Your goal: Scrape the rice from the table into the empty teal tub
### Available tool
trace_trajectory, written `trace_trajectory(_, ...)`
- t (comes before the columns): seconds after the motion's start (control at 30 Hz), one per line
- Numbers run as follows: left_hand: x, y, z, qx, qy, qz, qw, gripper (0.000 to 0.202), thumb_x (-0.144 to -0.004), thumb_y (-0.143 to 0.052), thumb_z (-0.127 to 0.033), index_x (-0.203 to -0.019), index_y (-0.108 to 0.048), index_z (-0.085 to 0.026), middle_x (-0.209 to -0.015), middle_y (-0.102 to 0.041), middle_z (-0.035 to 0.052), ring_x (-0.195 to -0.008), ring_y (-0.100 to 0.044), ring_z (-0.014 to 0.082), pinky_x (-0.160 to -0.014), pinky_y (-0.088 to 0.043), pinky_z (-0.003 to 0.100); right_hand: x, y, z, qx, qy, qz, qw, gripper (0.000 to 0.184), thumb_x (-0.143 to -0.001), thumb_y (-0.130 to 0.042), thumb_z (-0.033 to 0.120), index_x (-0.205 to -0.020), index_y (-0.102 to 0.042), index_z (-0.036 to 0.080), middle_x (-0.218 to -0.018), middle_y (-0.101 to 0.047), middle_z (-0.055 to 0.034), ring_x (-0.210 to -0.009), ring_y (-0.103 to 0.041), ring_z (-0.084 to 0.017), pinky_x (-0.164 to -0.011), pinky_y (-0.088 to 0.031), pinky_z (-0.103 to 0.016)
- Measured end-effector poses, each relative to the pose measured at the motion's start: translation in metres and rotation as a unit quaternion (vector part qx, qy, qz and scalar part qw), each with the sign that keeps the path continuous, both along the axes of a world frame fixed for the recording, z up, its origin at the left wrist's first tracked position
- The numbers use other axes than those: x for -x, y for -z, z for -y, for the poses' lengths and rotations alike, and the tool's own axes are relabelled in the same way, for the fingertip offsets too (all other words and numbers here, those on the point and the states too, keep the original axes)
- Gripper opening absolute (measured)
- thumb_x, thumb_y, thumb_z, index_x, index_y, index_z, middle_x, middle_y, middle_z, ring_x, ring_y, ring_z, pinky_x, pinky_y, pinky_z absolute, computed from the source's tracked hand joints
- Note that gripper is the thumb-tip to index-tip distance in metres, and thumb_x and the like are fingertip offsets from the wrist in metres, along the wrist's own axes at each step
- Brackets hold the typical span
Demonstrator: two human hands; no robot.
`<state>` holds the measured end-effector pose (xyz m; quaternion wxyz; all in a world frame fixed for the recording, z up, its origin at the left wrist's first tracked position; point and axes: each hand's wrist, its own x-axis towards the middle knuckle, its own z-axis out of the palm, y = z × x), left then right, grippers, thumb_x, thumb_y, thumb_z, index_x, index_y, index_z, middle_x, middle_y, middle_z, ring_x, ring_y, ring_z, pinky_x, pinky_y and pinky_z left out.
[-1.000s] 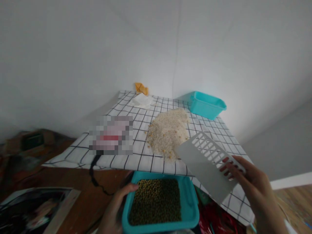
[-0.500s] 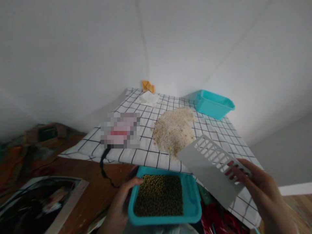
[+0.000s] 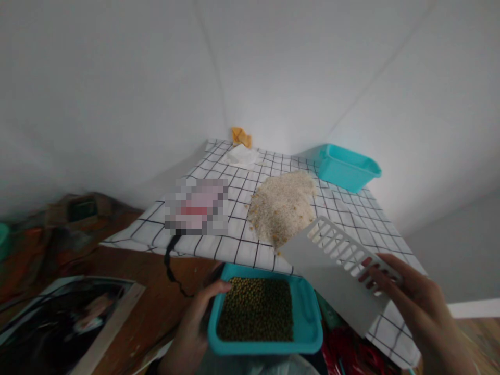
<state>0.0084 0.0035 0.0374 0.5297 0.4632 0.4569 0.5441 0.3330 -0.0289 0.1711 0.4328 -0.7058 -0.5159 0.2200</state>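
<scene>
My left hand point(image 3: 203, 307) grips the left rim of a teal plastic tub point(image 3: 308, 307), thumb over the edge. Small round beans point(image 3: 258, 310), yellowish and dark green, cover most of the tub's bottom. The fingers of my right hand point(image 3: 410, 297) are closed around the slotted side of a flat white plastic board point(image 3: 332, 276). That board slants over the front of the table, its far left corner at the near edge of a spread pile of pale grains point(image 3: 283, 203) dotted with yellow bits. The tub sits just below the table's front edge.
A black-checked white cloth point(image 3: 238, 208) covers the table. Another teal tub point(image 3: 347, 169) stands at the back right. A white crumpled tissue point(image 3: 241, 156) and an orange cloth point(image 3: 241, 137) lie at the back. A blurred pinkish object point(image 3: 199, 205) with a black strap is left.
The white board's far corner has shifted slightly left along the pile's front edge. My left hand keeps hold of the tub, and the view has turned a little.
</scene>
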Motion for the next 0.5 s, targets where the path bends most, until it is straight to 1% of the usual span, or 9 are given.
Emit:
trace_trajectory(0.03,0.000,0.000,0.000,0.002,-0.004,0.007,1.000,0.037,-0.063,-0.075,-0.014,-0.096,-0.070,-0.030,-0.112,-0.069,-0.0015,-0.101,-0.066,0.0245,-0.085,-0.055,0.029,0.000,0.000,0.000,0.002,-0.002,0.002,1.000,0.026,-0.084,-0.062,0.043,-0.097,-0.067,0.022,-0.078,-0.072,-0.0028,-0.068,-0.067,-0.018,-0.057,-0.052,-0.020)
trace_trajectory(0.1,0.001,0.003,0.000,0.014,-0.006,0.003,1.000,0.038,-0.061,-0.076,-0.014,-0.096,-0.070,-0.029,-0.106,-0.070,-0.0009,-0.096,-0.067,0.0239,-0.084,-0.056,0.029,0.000,-0.001,0.000,0.011,-0.017,0.010,1.000,0.026,-0.084,-0.063,0.042,-0.098,-0.067,0.021,-0.078,-0.072,-0.0033,-0.069,-0.068,-0.019,-0.059,-0.053,-0.020)
trace_trajectory(0.17,0.005,0.006,-0.001,0.028,0.004,-0.019,0.999,0.042,-0.060,-0.079,-0.015,-0.097,-0.070,-0.030,-0.099,-0.071,-0.0004,-0.086,-0.069,0.0232,-0.075,-0.058,0.030,-0.002,-0.001,0.000,0.016,-0.035,0.015,0.999,0.025,-0.084,-0.063,0.041,-0.100,-0.066,0.021,-0.079,-0.072,-0.0043,-0.070,-0.068,-0.019,-0.061,-0.054,-0.021)
trace_trajectory(0.2,0.007,0.008,-0.002,0.031,0.011,-0.026,0.999,0.042,-0.060,-0.079,-0.015,-0.098,-0.069,-0.030,-0.099,-0.070,-0.0002,-0.084,-0.069,0.0229,-0.072,-0.059,0.030,-0.003,-0.001,0.000,0.015,-0.040,0.017,0.999,0.025,-0.085,-0.062,0.040,-0.100,-0.066,0.021,-0.079,-0.072,-0.0046,-0.071,-0.068,-0.020,-0.061,-0.054,-0.022)
trace_trajectory(0.23,0.009,0.010,-0.002,0.028,0.018,-0.031,0.999,0.043,-0.059,-0.080,-0.015,-0.099,-0.069,-0.030,-0.101,-0.070,-0.0001,-0.084,-0.069,0.0229,-0.073,-0.059,0.030,-0.003,-0.001,0.000,0.013,-0.044,0.018,0.999,0.025,-0.086,-0.061,0.040,-0.101,-0.066,0.021,-0.080,-0.072,-0.0048,-0.072,-0.068,-0.019,-0.062,-0.054,-0.022)
trace_trajectory(0.37,0.013,0.010,-0.005,0.000,0.045,-0.054,0.998,0.044,-0.062,-0.079,-0.012,-0.099,-0.069,-0.035,-0.103,-0.067,-0.0029,-0.104,-0.065,0.0242,-0.092,-0.053,0.032,-0.005,0.000,0.002,0.014,-0.041,0.013,0.999,0.025,-0.085,-0.063,0.041,-0.101,-0.066,0.023,-0.079,-0.072,-0.0042,-0.072,-0.068,-0.019,-0.062,-0.055,-0.022)
trace_trajectory(0.43,0.010,0.008,-0.005,-0.003,0.040,-0.037,0.999,0.044,-0.065,-0.075,-0.010,-0.099,-0.069,-0.037,-0.103,-0.066,-0.0039,-0.109,-0.063,0.0243,-0.093,-0.052,0.032,-0.005,0.000,0.004,0.014,-0.035,0.010,0.999,0.026,-0.084,-0.063,0.043,-0.100,-0.067,0.023,-0.078,-0.072,-0.0040,-0.071,-0.068,-0.020,-0.061,-0.055,-0.022)
trace_trajectory(0.5,0.005,0.006,-0.003,-0.012,0.018,-0.009,1.000,0.042,-0.067,-0.072,-0.010,-0.099,-0.069,-0.037,-0.101,-0.066,-0.0037,-0.112,-0.060,0.0248,-0.094,-0.051,0.032,-0.004,0.000,0.004,0.017,-0.032,0.011,0.999,0.027,-0.083,-0.064,0.044,-0.100,-0.067,0.023,-0.079,-0.072,-0.0038,-0.071,-0.068,-0.020,-0.061,-0.055,-0.022)
